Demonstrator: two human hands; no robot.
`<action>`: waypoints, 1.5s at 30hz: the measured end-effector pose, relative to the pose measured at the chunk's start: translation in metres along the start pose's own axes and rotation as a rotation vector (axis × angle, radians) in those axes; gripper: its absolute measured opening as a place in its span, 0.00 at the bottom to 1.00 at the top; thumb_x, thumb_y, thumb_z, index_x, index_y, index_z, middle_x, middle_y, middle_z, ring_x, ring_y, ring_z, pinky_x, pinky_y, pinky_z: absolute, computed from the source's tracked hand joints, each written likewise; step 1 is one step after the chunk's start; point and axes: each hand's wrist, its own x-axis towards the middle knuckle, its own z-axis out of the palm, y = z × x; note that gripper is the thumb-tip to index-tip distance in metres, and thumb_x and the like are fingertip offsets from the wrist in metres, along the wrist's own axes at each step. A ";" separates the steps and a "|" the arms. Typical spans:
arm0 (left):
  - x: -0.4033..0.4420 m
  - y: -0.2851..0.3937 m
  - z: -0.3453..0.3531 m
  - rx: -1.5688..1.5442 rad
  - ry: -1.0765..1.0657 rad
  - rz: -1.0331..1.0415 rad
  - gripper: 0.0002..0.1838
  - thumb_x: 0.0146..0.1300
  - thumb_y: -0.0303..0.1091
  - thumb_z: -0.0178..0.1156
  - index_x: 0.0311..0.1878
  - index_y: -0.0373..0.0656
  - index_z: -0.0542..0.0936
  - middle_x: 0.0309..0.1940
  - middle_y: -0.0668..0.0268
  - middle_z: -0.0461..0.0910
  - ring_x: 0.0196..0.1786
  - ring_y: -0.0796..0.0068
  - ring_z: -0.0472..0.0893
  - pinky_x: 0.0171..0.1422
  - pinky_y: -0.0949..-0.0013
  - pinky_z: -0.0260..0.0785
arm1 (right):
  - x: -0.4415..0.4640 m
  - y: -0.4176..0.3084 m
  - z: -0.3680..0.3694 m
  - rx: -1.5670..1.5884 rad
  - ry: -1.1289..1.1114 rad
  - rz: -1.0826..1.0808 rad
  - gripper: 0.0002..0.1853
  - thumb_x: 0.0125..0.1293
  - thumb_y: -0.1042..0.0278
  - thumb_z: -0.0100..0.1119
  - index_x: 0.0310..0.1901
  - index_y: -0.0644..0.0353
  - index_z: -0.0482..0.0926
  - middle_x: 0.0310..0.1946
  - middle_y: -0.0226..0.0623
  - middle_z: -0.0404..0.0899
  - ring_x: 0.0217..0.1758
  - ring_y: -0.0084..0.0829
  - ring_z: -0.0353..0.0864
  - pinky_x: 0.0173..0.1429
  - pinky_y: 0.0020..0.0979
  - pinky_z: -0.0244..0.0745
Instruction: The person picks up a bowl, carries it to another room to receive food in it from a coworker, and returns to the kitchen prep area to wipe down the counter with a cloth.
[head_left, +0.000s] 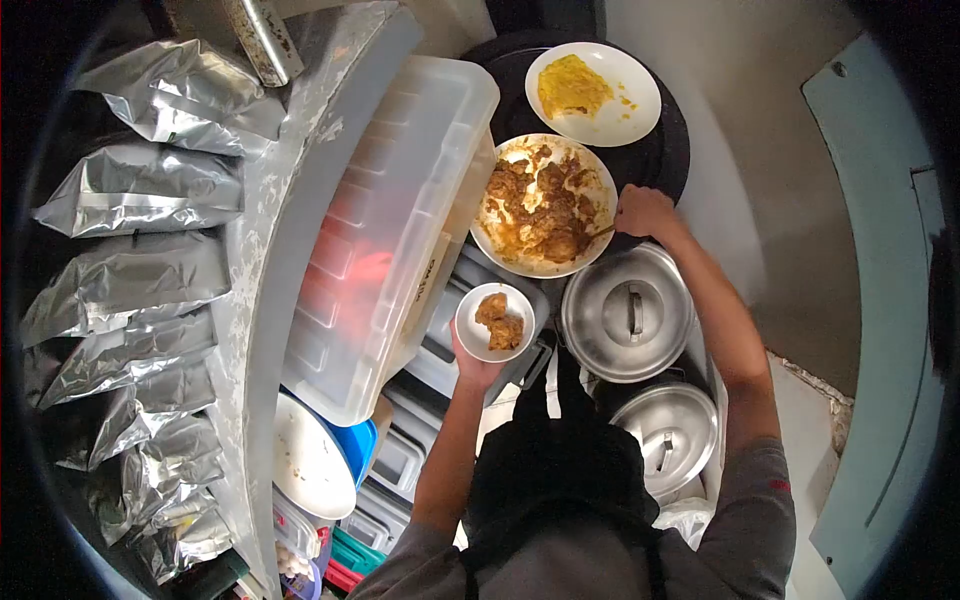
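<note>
Far left, silver foil packets (pixel 150 188) are stacked in a column beside a grey shelf edge (pixel 262 300) with worn, flaking paint. Next, a translucent storage box (pixel 390 230) sits tilted in the view, with something red showing through its lid. Below it, a white oval dish (pixel 310 460) rests against a blue container (pixel 358 447). At centre, the left hand (pixel 474 366) supports a small white bowl (pixel 470 330) holding brown food pieces (pixel 503 328); fingers are curled at its side, the remainder hidden beneath. Just above, a large white plate (pixel 488 247) carries saucy brown food (pixel 540 205). The right hand (pixel 645 212), at that plate's right rim, has its fingers closed on a thin utensil (pixel 603 232) reaching into the food. Above stands a white plate (pixel 637 118) with a yellow omelette-like piece (pixel 572 86), on a black round surface (pixel 675 140). Lower right, two round metal lids (pixel 605 325) with handles are noted. Far right, a pale green panel (pixel 872 230) is observed.
</note>
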 end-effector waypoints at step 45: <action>0.024 -0.005 -0.009 -0.045 -0.138 0.003 0.36 0.59 0.61 0.38 0.60 0.42 0.64 0.58 0.54 0.67 0.60 0.57 0.68 0.64 0.55 0.60 | -0.103 -0.041 0.047 0.373 0.556 -0.326 0.06 0.52 0.72 0.54 0.33 0.58 0.78 0.23 0.40 0.77 0.25 0.39 0.80 0.28 0.40 0.73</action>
